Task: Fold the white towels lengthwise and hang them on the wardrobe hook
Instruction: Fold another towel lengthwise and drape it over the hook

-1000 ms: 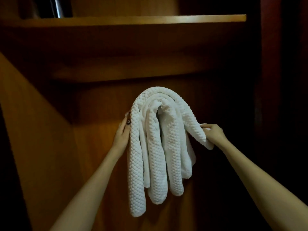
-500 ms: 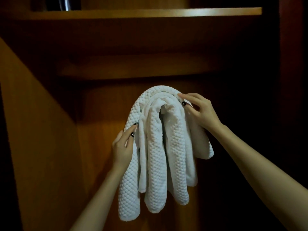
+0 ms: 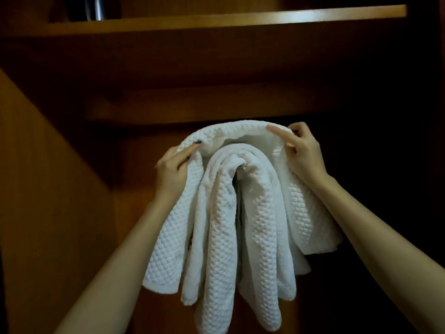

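Upper shelf (image 3: 240, 19): pale wooden board spanning the frame, well above the fingers (image 3: 280, 134). Metallic object (image 3: 97, 8): dark, with a bright vertical strip, standing on that shelf up and left of the fingers; top cropped. Cross-rail (image 3: 192, 104): shadowed wooden band just above the fingers. Side panel (image 3: 48, 189): orange-brown wood, left of the fingers. Back panel (image 3: 130, 165): wood, behind them.

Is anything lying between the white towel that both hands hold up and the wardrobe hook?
Yes. The other white waffle-textured towels, draped over the nearly hidden hook, lie under the lifted white towel that the left hand and right hand pinch.
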A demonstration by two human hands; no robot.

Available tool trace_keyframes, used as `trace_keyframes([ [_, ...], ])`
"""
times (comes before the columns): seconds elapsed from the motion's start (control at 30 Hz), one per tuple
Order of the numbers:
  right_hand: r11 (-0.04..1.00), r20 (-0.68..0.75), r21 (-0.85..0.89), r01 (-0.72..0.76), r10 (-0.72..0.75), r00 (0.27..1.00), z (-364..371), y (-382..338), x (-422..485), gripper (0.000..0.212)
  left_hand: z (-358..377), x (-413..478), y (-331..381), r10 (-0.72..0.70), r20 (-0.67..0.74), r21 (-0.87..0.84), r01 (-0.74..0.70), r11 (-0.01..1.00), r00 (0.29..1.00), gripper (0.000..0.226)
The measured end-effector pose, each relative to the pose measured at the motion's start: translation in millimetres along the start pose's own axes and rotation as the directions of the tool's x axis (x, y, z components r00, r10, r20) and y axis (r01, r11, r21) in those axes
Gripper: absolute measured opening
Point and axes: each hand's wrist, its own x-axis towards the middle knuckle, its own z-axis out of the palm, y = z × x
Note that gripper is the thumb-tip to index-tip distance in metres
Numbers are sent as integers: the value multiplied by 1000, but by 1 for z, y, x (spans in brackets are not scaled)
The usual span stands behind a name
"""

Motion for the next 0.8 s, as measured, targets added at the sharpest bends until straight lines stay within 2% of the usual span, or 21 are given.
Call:
trace_keyframes([
  [0.1, 999, -25, -34, -20, 19, 1000, -9, 11, -16, 53, 8, 15, 10, 44, 42, -3, -44, 999, 998, 47],
  [0.23, 996, 67, -86, 0, 6, 998, -15, 14, -63, 47, 9, 5, 16, 41, 62, -82, -36, 996, 997, 39],
  [0.27, 998, 97, -60, 1, 5, 995, -14, 12, -75, 43, 8, -2, 16, 34, 61, -107, -27, 994, 998, 37],
  [0.37, 985, 161, 99, -138, 121, 979, -8, -3, -95, 30, 6, -24, 19, -6, 48, -191, 15, 981, 999, 41],
  [0.47, 983, 167, 153, -103, 77, 983, 1, -18, -106, 49, 2, -44, 28, -141, 107, -234, 163, 958, 984, 59],
  [0.5, 963, 168, 218, -160, 124, 978, -1, -22, -108, 54, 0, -50, 31, -180, 132, -235, 208, 950, 975, 62],
  [0.57, 933, 127, 294, -208, 177, 976, -2, -26, -112, 58, -3, -62, 35, -198, 168, -241, 235, 942, 966, 62],
  [0.67, 923, 59, 315, -221, 213, 975, -7, -28, -118, 57, -5, -77, 40, -220, 198, -283, 271, 920, 955, 59],
  [0.73, 898, 100, 340, -279, 260, 960, -8, -30, -120, 60, -4, -92, 44, -264, 236, -320, 331, 888, 935, 60],
  [0.8, 855, 244, 344, -387, 316, 917, -9, -35, -124, 65, -3, -113, 47, -317, 276, -337, 400, 852, 908, 62],
])
